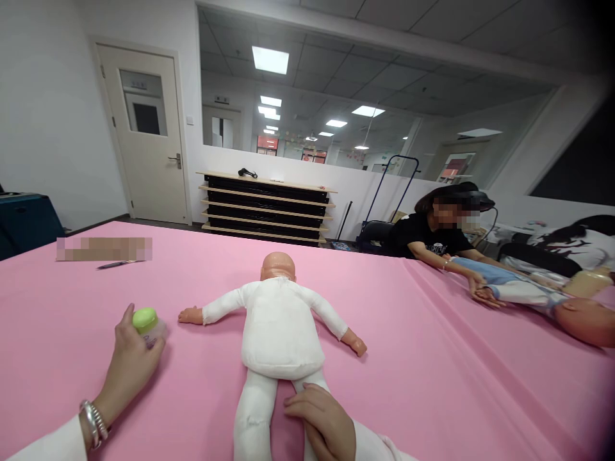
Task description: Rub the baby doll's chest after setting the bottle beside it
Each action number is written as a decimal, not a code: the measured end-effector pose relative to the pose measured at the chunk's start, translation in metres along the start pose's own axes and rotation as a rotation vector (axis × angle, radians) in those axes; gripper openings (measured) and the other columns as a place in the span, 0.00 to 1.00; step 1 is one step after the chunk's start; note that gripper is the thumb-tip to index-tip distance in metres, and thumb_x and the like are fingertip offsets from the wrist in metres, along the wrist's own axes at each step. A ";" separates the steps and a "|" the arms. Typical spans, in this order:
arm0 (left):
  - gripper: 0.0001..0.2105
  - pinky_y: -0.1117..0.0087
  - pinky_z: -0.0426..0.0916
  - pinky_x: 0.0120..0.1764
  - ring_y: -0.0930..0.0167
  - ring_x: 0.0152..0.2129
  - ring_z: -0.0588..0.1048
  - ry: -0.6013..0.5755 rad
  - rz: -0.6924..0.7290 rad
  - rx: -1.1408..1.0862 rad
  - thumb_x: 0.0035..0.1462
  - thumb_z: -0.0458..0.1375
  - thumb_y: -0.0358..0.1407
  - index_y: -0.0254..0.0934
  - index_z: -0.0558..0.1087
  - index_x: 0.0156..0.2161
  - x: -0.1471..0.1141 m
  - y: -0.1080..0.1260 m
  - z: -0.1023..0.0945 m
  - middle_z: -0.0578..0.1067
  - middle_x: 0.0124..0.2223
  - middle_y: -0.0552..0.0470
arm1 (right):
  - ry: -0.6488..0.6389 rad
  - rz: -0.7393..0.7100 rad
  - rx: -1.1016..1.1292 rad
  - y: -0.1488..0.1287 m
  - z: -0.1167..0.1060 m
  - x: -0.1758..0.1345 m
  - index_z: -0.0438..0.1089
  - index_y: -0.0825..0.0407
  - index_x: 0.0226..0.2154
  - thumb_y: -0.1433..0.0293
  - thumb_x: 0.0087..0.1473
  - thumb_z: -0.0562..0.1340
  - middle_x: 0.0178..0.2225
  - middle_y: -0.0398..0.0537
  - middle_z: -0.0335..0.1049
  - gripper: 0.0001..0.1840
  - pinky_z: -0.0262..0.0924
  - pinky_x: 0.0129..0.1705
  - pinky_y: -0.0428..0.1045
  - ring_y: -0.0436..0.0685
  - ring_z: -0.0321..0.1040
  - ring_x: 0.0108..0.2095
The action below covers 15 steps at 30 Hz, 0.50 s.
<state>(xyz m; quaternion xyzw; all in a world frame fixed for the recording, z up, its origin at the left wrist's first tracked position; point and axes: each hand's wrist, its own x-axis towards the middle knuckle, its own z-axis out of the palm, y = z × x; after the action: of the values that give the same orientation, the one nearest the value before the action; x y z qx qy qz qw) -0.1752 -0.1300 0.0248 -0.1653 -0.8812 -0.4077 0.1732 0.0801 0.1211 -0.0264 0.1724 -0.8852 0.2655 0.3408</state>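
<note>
A baby doll [281, 326] in a white suit lies on its back on the pink table cover [423, 358], head away from me, arms spread. My left hand [129, 365] grips a small clear bottle with a green cap [145, 318] standing on the cover to the doll's left. A bracelet sits on that wrist. My right hand [319, 419] rests fingers-down on the doll's leg, near the bottom edge.
A pen [115, 264] lies at the far left of the cover. At the right, another person [435, 234] handles a second doll [542, 298]. A door [147, 131] and a low stack of dark trays [266, 208] stand behind the table.
</note>
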 end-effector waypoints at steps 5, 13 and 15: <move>0.29 0.60 0.67 0.41 0.61 0.44 0.69 -0.017 0.369 0.116 0.56 0.47 0.40 0.34 0.46 0.60 -0.009 -0.001 0.008 0.62 0.53 0.40 | 0.013 0.321 0.415 -0.021 0.000 0.006 0.65 0.50 0.48 0.68 0.57 0.50 0.47 0.55 0.66 0.17 0.52 0.54 0.53 0.57 0.62 0.49; 0.09 0.69 0.60 0.37 0.70 0.37 0.69 0.123 1.340 0.136 0.54 0.50 0.28 0.43 0.70 0.37 -0.080 0.058 0.007 0.73 0.46 0.54 | -0.182 0.740 1.850 -0.048 0.002 0.030 0.64 0.47 0.50 0.46 0.43 0.60 0.56 0.49 0.56 0.35 0.32 0.61 0.59 0.63 0.50 0.57; 0.15 0.73 0.59 0.37 0.73 0.37 0.68 0.142 1.433 0.153 0.56 0.45 0.24 0.44 0.72 0.36 -0.088 0.067 0.004 0.74 0.44 0.60 | -0.244 0.757 1.857 -0.048 0.000 0.034 0.64 0.49 0.51 0.43 0.42 0.58 0.56 0.50 0.56 0.38 0.30 0.61 0.58 0.61 0.48 0.58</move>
<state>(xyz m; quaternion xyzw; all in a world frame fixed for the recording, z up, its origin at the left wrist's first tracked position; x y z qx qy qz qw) -0.0684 -0.0986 0.0279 -0.6629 -0.5690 -0.1408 0.4658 0.0791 0.0780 0.0141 0.1032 -0.3536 0.9208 -0.1279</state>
